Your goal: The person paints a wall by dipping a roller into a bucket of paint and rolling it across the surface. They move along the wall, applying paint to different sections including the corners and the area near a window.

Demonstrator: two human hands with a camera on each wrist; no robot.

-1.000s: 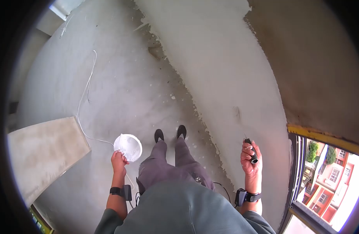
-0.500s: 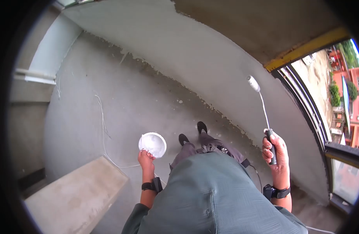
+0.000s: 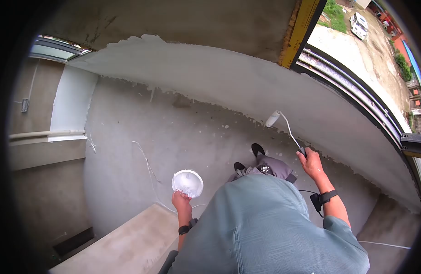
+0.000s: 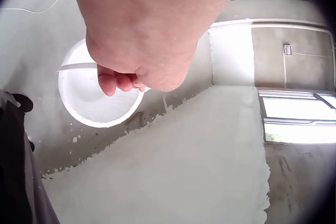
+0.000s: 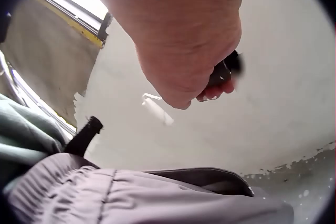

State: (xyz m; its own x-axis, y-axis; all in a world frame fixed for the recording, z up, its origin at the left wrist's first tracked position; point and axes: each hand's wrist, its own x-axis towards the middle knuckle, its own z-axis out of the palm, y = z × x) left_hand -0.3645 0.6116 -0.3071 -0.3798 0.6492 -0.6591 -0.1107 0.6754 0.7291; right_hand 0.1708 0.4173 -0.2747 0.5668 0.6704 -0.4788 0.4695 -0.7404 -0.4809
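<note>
My left hand [image 3: 181,202] grips a white bucket [image 3: 186,176] at the rim nearest my body, with white paint inside. In the left wrist view, curled fingers [image 4: 124,82] overlap the bucket's edge, and a pale band crosses its mouth. My right hand [image 3: 312,163] holds a small paint roller [image 3: 273,119] out in front, its bent wire frame rising from the handle. The black handle [image 5: 223,71] lies inside the curled fingers in the right wrist view. The white sleeve overlaps the lower edge of the white-coated wall band [image 3: 228,75] in the head view.
A window frame [image 3: 356,91] with a yellow strip [image 3: 298,34] runs along the right, above the white band. A beige block-like ledge [image 3: 123,242] stands at lower left. A thin white cable [image 3: 148,166] lies on the grey floor [image 3: 123,114], which has paint spots.
The head view has swung, so the window and far wall show more. The roller has gone from raised by the right hand to pointing forward and left. The bucket stays in the left hand.
</note>
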